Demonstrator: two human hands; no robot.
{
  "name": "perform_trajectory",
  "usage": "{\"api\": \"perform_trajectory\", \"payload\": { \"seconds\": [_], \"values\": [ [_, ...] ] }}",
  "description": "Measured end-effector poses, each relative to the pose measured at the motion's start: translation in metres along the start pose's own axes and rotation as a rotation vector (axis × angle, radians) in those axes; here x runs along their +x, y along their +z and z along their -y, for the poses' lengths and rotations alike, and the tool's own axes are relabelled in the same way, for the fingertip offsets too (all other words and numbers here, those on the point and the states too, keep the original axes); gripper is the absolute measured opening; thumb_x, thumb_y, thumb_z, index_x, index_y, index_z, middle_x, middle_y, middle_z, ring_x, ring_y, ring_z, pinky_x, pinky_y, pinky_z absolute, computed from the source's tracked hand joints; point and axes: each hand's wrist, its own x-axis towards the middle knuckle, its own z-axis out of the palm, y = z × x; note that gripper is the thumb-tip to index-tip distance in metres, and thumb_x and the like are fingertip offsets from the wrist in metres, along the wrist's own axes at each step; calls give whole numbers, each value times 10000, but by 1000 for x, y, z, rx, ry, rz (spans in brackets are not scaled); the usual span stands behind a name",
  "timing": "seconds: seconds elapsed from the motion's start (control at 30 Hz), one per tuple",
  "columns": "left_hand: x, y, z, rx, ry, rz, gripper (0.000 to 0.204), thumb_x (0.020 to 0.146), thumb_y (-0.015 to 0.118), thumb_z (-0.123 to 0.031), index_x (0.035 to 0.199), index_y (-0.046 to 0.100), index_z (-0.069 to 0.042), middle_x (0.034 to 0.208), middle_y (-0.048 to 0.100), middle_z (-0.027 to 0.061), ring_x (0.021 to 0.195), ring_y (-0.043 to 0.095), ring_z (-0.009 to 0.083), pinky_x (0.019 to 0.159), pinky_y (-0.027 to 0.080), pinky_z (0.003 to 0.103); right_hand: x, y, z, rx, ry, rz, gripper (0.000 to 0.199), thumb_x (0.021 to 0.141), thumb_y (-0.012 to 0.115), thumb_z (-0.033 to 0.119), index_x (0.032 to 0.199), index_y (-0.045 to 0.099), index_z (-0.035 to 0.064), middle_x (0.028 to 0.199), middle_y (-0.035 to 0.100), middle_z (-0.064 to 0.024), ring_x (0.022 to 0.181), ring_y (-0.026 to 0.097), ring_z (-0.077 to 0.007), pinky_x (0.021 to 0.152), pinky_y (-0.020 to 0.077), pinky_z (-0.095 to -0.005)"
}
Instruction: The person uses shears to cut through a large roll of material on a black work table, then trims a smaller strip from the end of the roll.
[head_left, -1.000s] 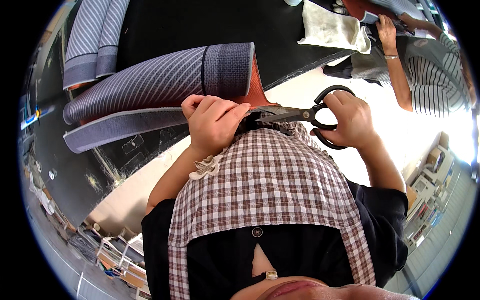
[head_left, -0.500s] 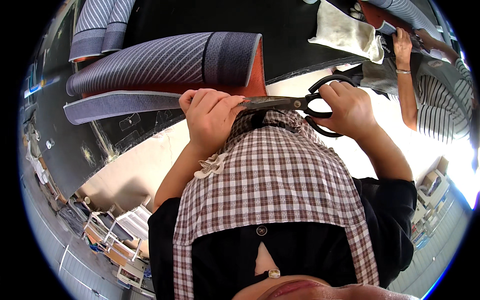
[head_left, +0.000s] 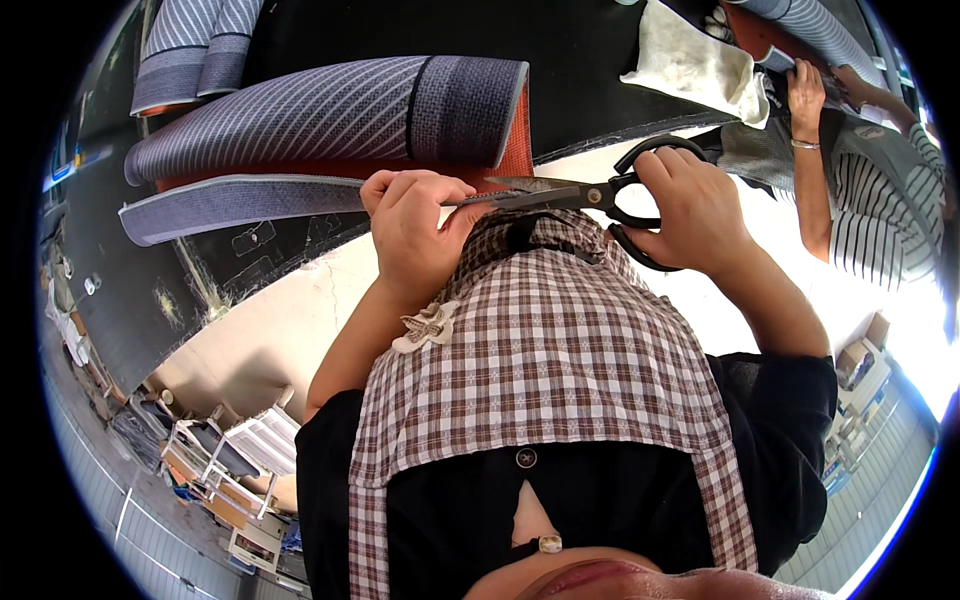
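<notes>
A pair of black-handled scissors (head_left: 566, 197) lies across my front, with my right hand (head_left: 697, 208) closed round its handles. Its blades are parted and point left, their tips beside my left fingers. My left hand (head_left: 415, 228) pinches the near edge of a grey mat (head_left: 235, 205), thumb against bent fingers. That front part of the mat stretches out to the left as a long grey band. Behind it, the striped grey part of the mat (head_left: 290, 120) curls over, showing an orange-red underside. Where blade and mat edge meet is partly hidden by my left fingers.
The mat rests on a black table (head_left: 340, 30) with a worn front edge. More rolled mats (head_left: 185, 65) lie at the far left. A cream cloth (head_left: 690, 65) is at the far right, near a co-worker's hand (head_left: 805, 90) on another mat. White racks (head_left: 265, 445) stand lower left.
The scissor blades have opened from nearly together to clearly apart. My left thumb and fingers have shifted slightly on the mat edge, and the mat appears a little further left.
</notes>
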Motion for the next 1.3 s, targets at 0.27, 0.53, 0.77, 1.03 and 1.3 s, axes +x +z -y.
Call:
{"api": "perform_trajectory", "payload": {
  "seconds": [0.27, 0.53, 0.77, 1.03, 1.3],
  "values": [
    [-1, 1, 5, -40, 43, -1, 480, 716, 908, -72, 958, 499, -142, 890, 766, -21, 842, 686, 154, 944, 375, 383, 19, -3, 5, 71, -37, 69, 548, 691, 861, 363, 1048, 594, 43, 972, 632, -111, 953, 641, -317, 773, 525, -422],
    [-3, 1, 2, -50, 22, 1, 524, 690, 916, -63, 976, 483, -140, 891, 760, -19, 845, 688, 146, 971, 360, 399, 22, -4, 10, 55, -26, 124, 555, 685, 865, 346, 1063, 593, 44, 986, 637, -117, 958, 643, -319, 776, 530, -428],
    [-6, 4, 3, -18, 37, -9, 539, 677, 924, -81, 978, 480, -141, 887, 750, -31, 829, 673, 132, 973, 353, 408, 20, 2, 8, 3, -17, 162, 571, 713, 845, 429, 1051, 590, 46, 900, 647, -109, 866, 658, -308, 705, 528, -416],
    [-5, 2, 2, 8, 46, -7, 548, 700, 936, -157, 1005, 481, -137, 866, 728, -43, 813, 650, 117, 970, 333, 410, 17, 6, 6, 59, 4, 183, 606, 763, 807, 552, 1004, 572, 48, 760, 644, -111, 730, 672, -318, 604, 508, -429],
    [-4, -4, 3, 112, -11, -11, 489, 719, 929, -370, 977, 588, -133, 851, 700, -52, 852, 634, 129, 976, 315, 406, 14, 10, 5, 115, 30, 211, 663, 761, 791, 622, 995, 580, 39, 731, 636, -108, 688, 667, -331, 587, 497, -436]
  ]
}}
